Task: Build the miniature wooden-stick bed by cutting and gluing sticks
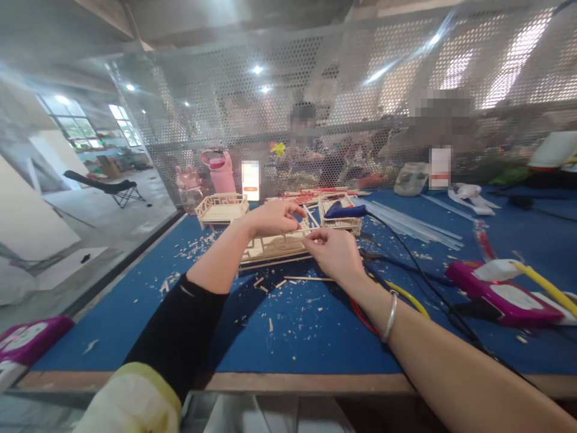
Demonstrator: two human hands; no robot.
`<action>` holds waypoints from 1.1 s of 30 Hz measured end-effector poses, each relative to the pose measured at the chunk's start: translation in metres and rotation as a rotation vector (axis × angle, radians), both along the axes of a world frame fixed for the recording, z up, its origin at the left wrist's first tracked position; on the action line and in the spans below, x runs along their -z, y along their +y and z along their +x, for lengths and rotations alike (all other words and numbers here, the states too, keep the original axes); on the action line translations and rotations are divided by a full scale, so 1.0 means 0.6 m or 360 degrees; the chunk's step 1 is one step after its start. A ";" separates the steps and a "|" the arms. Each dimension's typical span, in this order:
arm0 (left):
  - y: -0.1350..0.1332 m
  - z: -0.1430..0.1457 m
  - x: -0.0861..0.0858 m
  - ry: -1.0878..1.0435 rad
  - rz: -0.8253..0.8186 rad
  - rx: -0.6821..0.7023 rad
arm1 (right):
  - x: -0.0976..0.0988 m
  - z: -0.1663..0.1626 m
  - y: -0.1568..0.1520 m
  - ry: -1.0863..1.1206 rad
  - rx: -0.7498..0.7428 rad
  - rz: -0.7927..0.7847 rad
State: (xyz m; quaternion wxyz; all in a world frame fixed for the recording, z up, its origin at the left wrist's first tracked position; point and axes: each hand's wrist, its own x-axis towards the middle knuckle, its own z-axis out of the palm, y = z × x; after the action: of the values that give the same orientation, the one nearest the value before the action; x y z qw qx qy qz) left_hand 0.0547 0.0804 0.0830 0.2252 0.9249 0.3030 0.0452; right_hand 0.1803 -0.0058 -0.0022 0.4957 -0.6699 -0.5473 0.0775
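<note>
A small frame model (282,245) built of pale wooden sticks, with a railing along its side, sits on the blue tabletop in front of me. My left hand (277,218) reaches over it from behind, fingers bent down and closed at the rail; the fingertips are partly hidden. At the model's right end, my right hand (336,249) pinches a thin wooden stick (311,229) at the top rail between thumb and fingers. Just beyond, a blue glue gun (345,210) rests on another stick-built model (354,227).
A finished-looking stick model (222,211) stands at the left rear. Clear glue sticks (415,225), red sticks (300,195) and a jar (411,179) lie farther back. A purple power strip (505,294) and cables occupy the right. Wood scraps litter the blue mat (288,337). People sit behind the perforated screen (252,78).
</note>
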 end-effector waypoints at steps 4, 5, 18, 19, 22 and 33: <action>-0.001 0.004 -0.003 -0.0021 -0.0144 0.0062 | 0.007 -0.004 0.004 0.0037 0.0023 0.0047; -0.001 0.005 -0.002 -0.0013 -0.0157 0.0074 | 0.007 -0.004 0.005 0.0033 0.0029 0.0053; -0.013 0.009 0.035 -0.0294 0.0217 0.0077 | 0.000 -0.004 0.002 -0.0123 0.0112 -0.0003; -0.014 0.009 0.036 -0.0297 0.0246 0.0060 | -0.004 0.001 0.000 -0.0101 0.0091 0.0021; -0.015 0.010 0.038 -0.0278 0.0315 0.0031 | -0.015 0.026 -0.004 0.0052 0.0103 0.0229; -0.015 0.013 0.042 -0.0265 0.0440 -0.0002 | 0.012 0.043 0.021 0.0137 -0.0163 -0.0111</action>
State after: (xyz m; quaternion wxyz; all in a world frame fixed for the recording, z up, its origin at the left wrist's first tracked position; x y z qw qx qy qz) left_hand 0.0627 0.0713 0.0580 0.1201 0.9399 0.2748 0.1632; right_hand 0.2063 0.0066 -0.0096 0.4905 -0.6538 -0.5562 0.1504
